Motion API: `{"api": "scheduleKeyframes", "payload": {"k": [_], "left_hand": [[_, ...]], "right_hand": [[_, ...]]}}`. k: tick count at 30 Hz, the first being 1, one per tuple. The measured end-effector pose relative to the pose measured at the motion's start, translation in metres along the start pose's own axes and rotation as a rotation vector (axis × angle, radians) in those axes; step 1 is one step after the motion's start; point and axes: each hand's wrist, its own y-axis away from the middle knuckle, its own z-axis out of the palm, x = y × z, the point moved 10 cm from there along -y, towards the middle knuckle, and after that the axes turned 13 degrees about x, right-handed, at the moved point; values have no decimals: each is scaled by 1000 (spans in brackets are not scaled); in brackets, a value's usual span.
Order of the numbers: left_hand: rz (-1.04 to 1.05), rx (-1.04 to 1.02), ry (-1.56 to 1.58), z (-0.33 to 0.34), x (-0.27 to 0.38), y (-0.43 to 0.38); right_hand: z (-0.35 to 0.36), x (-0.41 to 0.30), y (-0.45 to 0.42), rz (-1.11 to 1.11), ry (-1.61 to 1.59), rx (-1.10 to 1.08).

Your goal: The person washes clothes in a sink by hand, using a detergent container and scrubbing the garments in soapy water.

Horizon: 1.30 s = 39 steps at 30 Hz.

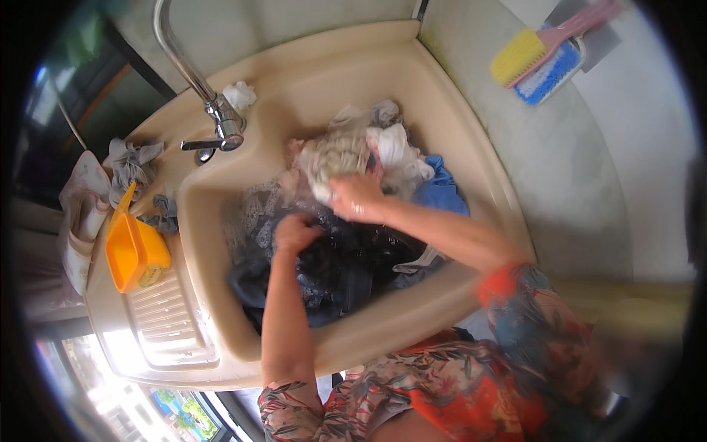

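My right hand [356, 196] holds the edge of a bunched, pale knitted-looking cloth [334, 157], blurred by motion. Lower left of it, my left hand [295, 232] is curled on a soaked black garment [342, 271], its fingertips partly hidden. Both hands are inside a beige laundry sink [469, 132], where suds [257, 201] float at the left. White cloth [397, 146] and a blue cloth [442, 190] lie to the right of the pale bundle. A grey cloth [386, 112] sits at the back of the heap.
A chrome faucet [223, 121] rises at the back left. On the left ledge are a yellow plastic scoop [132, 254], grey cloths [132, 166] and a ribbed washboard area [163, 320]. A yellow-bristled brush [516, 58] and a blue-bristled brush [549, 72] hang on the right wall.
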Motion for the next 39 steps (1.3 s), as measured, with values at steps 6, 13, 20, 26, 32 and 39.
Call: {"api": "scheduleKeyframes", "payload": {"k": [6,13,20,26,32,39], "left_hand": [[39,302,671,-81,25,-36],[356,376,-97,-45,141,-7],[315,115,25,-53,112,25],[175,47,-9,-86,27,79],[-63,155,78,-78,-33,64],[-34,106,7,-79,-26,56]], "right_hand": [[65,-92,85,-236,-122,-370],[21,-58,74,-336,-597,-664],[-17,137,7,237,10,-87],[21,30,87,143,-21,-426],[64,39,76,161,-101,-309],[58,65,43,49,-372,-527]]}}
